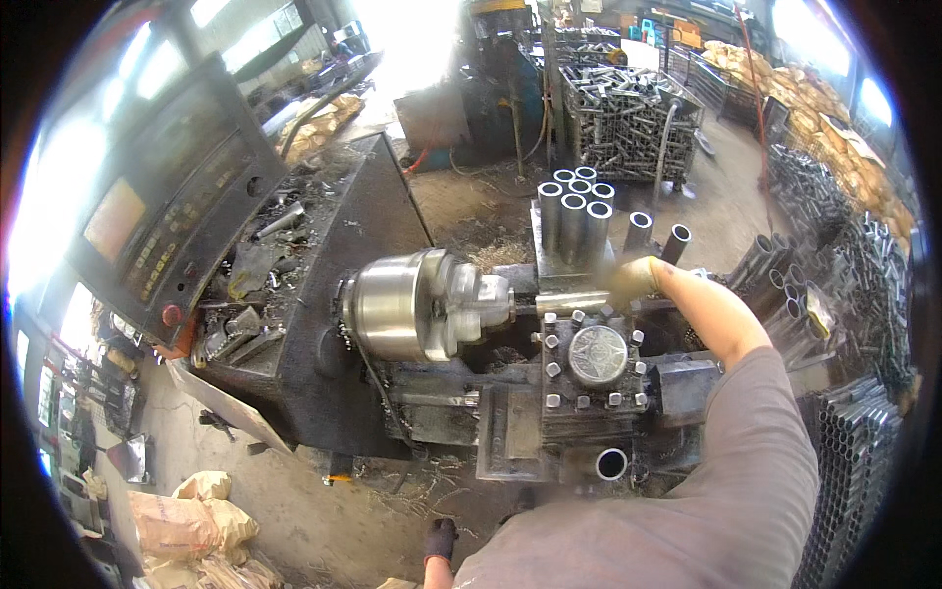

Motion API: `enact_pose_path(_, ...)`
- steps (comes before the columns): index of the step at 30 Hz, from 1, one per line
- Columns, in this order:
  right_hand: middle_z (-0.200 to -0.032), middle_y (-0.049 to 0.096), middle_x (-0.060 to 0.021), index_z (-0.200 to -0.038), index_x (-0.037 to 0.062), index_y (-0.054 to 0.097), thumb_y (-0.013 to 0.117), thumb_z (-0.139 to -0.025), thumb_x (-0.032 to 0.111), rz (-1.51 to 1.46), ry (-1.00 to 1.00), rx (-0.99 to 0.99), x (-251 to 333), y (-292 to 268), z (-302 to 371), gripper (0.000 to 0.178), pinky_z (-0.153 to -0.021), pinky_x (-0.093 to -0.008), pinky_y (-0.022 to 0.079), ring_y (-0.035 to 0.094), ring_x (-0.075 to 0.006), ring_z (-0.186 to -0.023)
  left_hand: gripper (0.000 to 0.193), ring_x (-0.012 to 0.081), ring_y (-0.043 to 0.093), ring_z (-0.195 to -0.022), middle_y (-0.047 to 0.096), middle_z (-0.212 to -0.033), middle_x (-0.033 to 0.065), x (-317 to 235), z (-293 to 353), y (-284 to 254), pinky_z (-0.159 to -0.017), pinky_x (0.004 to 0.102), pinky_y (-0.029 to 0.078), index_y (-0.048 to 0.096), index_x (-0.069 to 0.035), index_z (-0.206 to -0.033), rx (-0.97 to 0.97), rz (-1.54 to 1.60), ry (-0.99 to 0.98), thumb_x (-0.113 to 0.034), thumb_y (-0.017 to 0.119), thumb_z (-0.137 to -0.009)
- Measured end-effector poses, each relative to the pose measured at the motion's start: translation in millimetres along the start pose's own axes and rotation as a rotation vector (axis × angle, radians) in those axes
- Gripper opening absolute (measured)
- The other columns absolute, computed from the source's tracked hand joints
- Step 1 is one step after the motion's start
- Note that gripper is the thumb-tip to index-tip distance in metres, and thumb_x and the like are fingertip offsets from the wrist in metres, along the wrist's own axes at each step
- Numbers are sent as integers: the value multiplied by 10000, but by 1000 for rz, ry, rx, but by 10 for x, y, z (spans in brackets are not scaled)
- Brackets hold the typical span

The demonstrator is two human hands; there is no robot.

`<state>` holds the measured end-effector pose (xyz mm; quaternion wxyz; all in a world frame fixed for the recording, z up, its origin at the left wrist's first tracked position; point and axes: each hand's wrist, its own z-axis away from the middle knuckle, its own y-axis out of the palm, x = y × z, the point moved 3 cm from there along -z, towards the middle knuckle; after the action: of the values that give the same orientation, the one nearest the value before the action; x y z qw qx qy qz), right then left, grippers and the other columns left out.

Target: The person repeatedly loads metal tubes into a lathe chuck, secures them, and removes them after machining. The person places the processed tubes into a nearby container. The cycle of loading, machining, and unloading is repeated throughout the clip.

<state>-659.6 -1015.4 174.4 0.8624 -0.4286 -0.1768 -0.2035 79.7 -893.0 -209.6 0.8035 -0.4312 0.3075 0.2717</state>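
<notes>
My right hand (636, 279), in a pale, dirty glove and smeared by motion, reaches across the lathe and is closed round the far end of a shiny metal tube (572, 302). The tube lies level behind the square tool post (598, 355), its near end pointing at the lathe chuck (417, 302) and a little apart from its jaws. Low at the bottom edge hangs my left hand (441, 540) in a dark glove, away from the machine; its fingers are too hidden to read.
Several upright tubes (579, 221) stand on a plate behind the tool post. The control panel (162, 236) rises at left beside a chip-covered cabinet top. Stacked tubes (854, 471) line the right; a wire crate of metal parts (633, 123) stands behind. Paper sacks (191, 520) lie lower left.
</notes>
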Motion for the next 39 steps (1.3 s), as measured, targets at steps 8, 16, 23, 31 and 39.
enact_pose_path(8, -1046, 762, -210, -1188, 76, 727, 795, -859, 402, 318, 131, -940, 13, 245, 1000, 468, -830, -493, 581, 734, -415, -962, 326, 339, 755, -1006, 769, -1135, 199, -3533, 525, -802, -923, 400, 582, 713, -34, -1266, -191, -101, 591, -200, 692, -986)
enact_pose_path(16, -943, 766, -191, -1144, 62, 736, 747, -886, 308, 151, -38, -1007, 616, 387, 1945, 357, -819, -446, 588, 757, -364, -871, 671, 313, 757, -1027, 756, -1190, 179, -5260, 834, 318, -914, 430, 600, 657, -77, -1375, 553, -316, 747, -359, 906, -820)
enact_pose_path(23, -1002, 800, -154, -1290, -6, 695, 860, -817, 295, -114, -35, -493, 1694, 677, 2741, 584, -836, -444, 613, 784, -323, -875, 598, 237, 751, -1077, 752, -1238, 116, -5841, 951, 125, -931, 393, 610, 657, -53, -1310, 705, 256, 1138, -203, 925, -798)
enact_pose_path(31, -882, 777, -182, -1063, -5, 724, 820, -764, 197, 45, -204, -891, 2208, 389, 2237, 373, -756, -439, 627, 780, -335, -770, 587, 229, 693, -1094, 701, -1234, 146, -6187, 746, -455, -966, 384, 591, 503, 17, -1472, 424, 683, 1049, -230, 768, -1010)
enact_pose_path(39, -916, 762, -216, -1002, 18, 758, 828, -701, 282, 481, 131, -494, 1263, -331, 664, 406, -781, -489, 601, 751, -409, -849, 264, 161, 692, -965, 725, -1120, 103, -4048, 113, -826, -861, 319, 582, 676, -5, -1262, -133, 446, 375, -122, 645, -1028)
